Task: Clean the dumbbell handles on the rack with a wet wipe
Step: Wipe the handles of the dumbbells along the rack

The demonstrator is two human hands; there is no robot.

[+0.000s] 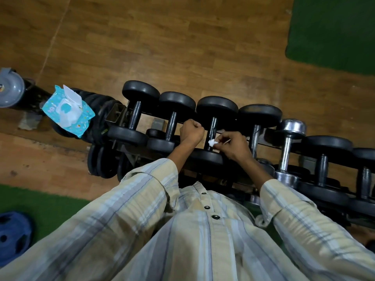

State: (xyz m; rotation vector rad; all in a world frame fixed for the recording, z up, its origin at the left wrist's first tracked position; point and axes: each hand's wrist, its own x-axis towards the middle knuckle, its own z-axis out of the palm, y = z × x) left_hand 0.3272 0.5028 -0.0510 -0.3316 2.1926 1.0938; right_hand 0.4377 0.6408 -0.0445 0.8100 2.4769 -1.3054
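A row of black dumbbells lies across the dark rack (263, 138), seen from above. My right hand (233, 146) pinches a small crumpled white wet wipe (211, 142) against the handle of the third black dumbbell (212, 130). My left hand (191, 131) is curled into a fist just left of that handle, between it and the second dumbbell's handle (170, 126). Whether the fist holds anything cannot be made out. A chrome dumbbell (288, 147) sits further right on the rack.
An open teal wet wipe pack (68, 111) rests on stacked black weight plates (97, 104) left of the rack. A grey plate (10, 90) is at far left, a blue plate (13, 238) at bottom left. Green mats lie on the wooden floor (162, 47).
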